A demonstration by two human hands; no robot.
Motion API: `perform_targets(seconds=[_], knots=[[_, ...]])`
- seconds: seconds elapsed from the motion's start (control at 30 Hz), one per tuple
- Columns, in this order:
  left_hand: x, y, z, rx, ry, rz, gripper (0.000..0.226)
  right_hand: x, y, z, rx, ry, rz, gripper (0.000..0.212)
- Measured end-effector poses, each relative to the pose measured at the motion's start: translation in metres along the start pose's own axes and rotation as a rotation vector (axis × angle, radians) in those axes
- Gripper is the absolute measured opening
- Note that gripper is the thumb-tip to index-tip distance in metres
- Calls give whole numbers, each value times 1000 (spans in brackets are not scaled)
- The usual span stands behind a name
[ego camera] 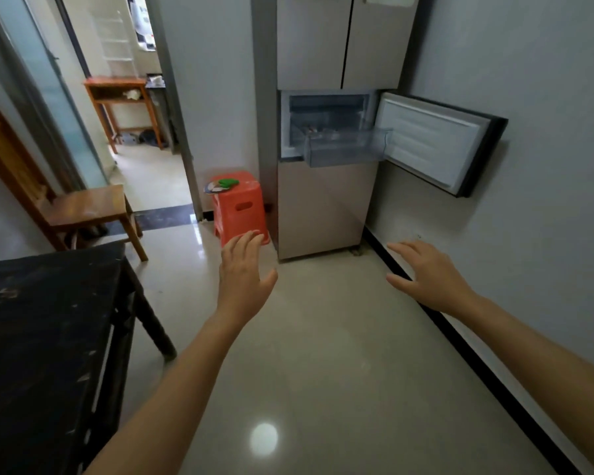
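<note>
- Two grips are stretched out in front of the person, both bare and holding nothing. The left grip (246,275) is wide, its fingers straight and close together. The right grip (429,272) is wide as well, palm down, fingers loosely fanned.
- Neither grip touches anything. They hang above the floor (323,354), well apart from each other.
- The fridge (323,207) stands ahead of both grips, in line with the gap between them.
- Its clear drawer (347,149) juts out of the open middle compartment. It is above and beyond both grips, well apart from either, and nearer the right grip's side of the gap.
- The compartment door (436,145) is swung fully open toward the wall (528,97), high above and beyond the right grip.
- A red stool (242,207) stands beside the fridge, just beyond the left grip. From where I stand the fingertips cross its lower edge, and I cannot tell whether they touch it.
- A green item (228,182) lies on top of the stool, farther out from the left grip.
- A dark desk (42,337) is to the left of the left grip, nearer the person, and a wooden chair (83,210) stands beyond it.
- A black skirting (460,323) runs along the foot of the wall, passing just under the right grip.
</note>
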State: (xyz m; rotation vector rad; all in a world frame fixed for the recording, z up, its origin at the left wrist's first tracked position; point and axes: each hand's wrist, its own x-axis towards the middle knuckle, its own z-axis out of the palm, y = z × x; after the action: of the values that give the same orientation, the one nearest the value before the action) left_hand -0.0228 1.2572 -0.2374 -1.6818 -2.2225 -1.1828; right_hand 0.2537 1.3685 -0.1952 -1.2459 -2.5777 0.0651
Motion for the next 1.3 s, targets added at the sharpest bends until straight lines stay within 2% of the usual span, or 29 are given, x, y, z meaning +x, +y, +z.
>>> perform_targets(seconds=[0.27, 0.47, 0.73, 0.9, 1.1, 1.3], knots=[[39, 71, 70, 6, 55, -110, 56, 54, 110, -20, 19, -42, -109, 60], [52, 90, 99, 53, 103, -200, 57, 96, 158, -13, 139, -82, -149, 58], [126, 69, 143, 66, 166, -252, 55, 182, 200, 11, 201, -87, -158, 57], [207, 36, 187, 31, 204, -265, 55, 262, 226, 10, 91, -77, -223, 59], [311, 24, 234, -11, 187, -190, 53, 364, 251, 1, -17, -65, -222, 61], [365, 39, 302, -25, 89, -173, 54, 409, 301, 39, 38, -117, -159, 62]])
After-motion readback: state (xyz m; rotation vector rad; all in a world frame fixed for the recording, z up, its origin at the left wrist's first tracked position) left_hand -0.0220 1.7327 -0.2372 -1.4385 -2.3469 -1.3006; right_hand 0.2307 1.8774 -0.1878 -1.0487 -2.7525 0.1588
